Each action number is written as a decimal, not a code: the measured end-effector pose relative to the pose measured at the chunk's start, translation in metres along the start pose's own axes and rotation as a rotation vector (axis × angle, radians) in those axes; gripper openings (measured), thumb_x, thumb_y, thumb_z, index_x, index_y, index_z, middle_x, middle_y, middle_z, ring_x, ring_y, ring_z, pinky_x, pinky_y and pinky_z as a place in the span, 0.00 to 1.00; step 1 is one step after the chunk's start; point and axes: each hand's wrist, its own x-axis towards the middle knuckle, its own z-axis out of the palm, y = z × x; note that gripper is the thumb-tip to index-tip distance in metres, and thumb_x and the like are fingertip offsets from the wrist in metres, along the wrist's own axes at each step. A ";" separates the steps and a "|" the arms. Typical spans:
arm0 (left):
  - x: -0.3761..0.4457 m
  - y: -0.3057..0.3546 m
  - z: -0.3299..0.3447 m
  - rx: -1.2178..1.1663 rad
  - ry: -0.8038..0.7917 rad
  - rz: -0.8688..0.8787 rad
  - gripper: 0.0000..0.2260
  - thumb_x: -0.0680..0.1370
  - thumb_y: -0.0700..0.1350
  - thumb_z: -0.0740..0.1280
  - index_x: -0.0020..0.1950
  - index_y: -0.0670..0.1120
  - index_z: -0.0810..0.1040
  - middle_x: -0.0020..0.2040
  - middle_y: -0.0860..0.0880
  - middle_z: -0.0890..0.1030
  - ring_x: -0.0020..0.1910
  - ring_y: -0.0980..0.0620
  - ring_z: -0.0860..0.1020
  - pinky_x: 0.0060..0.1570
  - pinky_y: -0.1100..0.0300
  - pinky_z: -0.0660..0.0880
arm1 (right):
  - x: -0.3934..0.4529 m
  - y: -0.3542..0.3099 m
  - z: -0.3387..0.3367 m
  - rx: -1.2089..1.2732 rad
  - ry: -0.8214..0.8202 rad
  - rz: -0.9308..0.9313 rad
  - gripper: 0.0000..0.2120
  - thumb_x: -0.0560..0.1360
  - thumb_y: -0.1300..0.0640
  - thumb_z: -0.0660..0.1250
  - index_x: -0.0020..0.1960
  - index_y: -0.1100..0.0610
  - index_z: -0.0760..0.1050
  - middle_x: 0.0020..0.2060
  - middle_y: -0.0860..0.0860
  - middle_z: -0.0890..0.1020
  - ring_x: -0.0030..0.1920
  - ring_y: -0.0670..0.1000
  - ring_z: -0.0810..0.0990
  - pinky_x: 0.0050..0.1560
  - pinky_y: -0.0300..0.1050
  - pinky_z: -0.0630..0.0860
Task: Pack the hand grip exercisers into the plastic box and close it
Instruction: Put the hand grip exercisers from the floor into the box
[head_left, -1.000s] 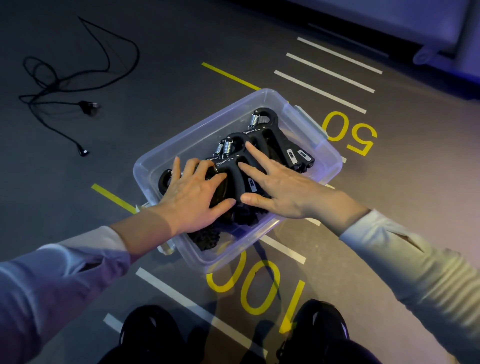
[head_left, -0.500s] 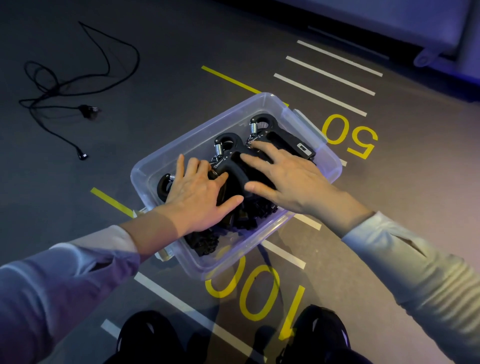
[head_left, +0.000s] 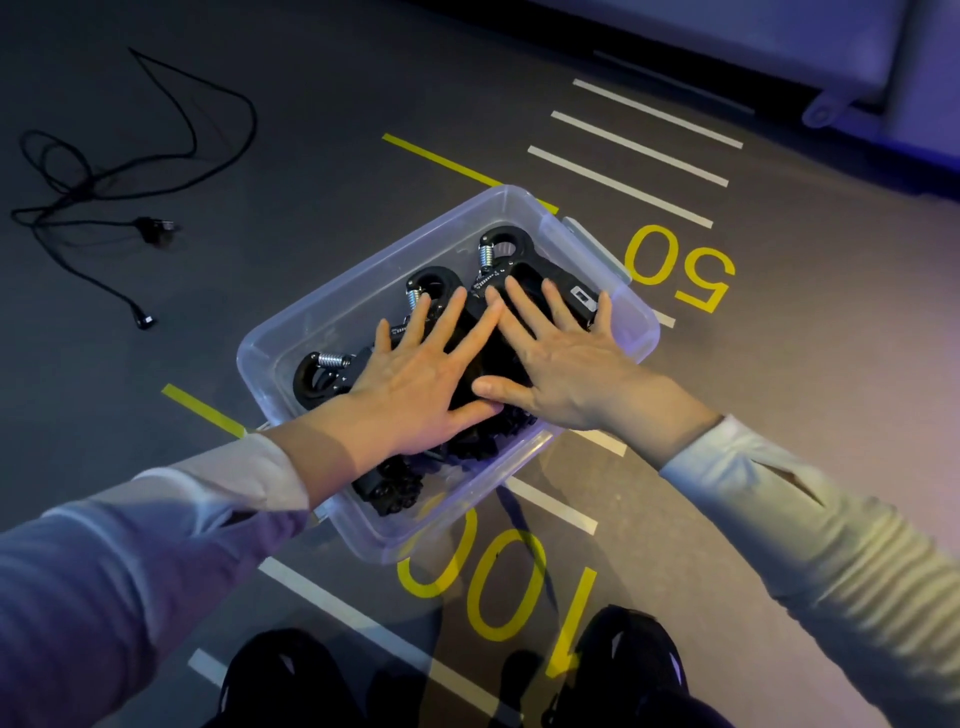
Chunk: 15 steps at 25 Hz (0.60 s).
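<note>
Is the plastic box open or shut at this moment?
Open. The plastic box has no lid on it; both hands press flat on the hand grip exercisers inside. No lid is visible anywhere.

An indoor test floor (head_left: 311, 156), grey and taped with white lines (head_left: 623, 150) and yellow numbers (head_left: 680, 270)

Grey floor (head_left: 311, 156) (tape-marked) bears plastic box (head_left: 332, 317), black cable (head_left: 104, 182).
</note>
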 end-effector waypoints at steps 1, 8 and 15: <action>0.001 0.001 0.001 0.013 -0.010 0.006 0.40 0.73 0.68 0.54 0.70 0.59 0.27 0.75 0.49 0.33 0.74 0.41 0.38 0.69 0.37 0.46 | -0.002 -0.002 0.002 -0.005 -0.008 0.011 0.44 0.69 0.26 0.44 0.73 0.46 0.27 0.75 0.45 0.33 0.75 0.56 0.33 0.68 0.72 0.34; 0.003 0.007 0.004 0.056 -0.056 -0.033 0.42 0.69 0.73 0.48 0.72 0.56 0.30 0.74 0.50 0.31 0.73 0.42 0.36 0.70 0.39 0.47 | 0.006 0.000 0.006 -0.013 -0.013 0.000 0.41 0.73 0.28 0.44 0.76 0.49 0.34 0.76 0.41 0.39 0.76 0.54 0.36 0.67 0.71 0.31; 0.016 0.027 -0.023 0.016 0.151 -0.042 0.42 0.67 0.71 0.40 0.75 0.49 0.53 0.76 0.45 0.55 0.73 0.43 0.57 0.69 0.39 0.51 | -0.027 0.057 0.014 0.562 0.774 -0.006 0.31 0.79 0.44 0.51 0.77 0.59 0.50 0.77 0.53 0.52 0.75 0.45 0.50 0.74 0.39 0.49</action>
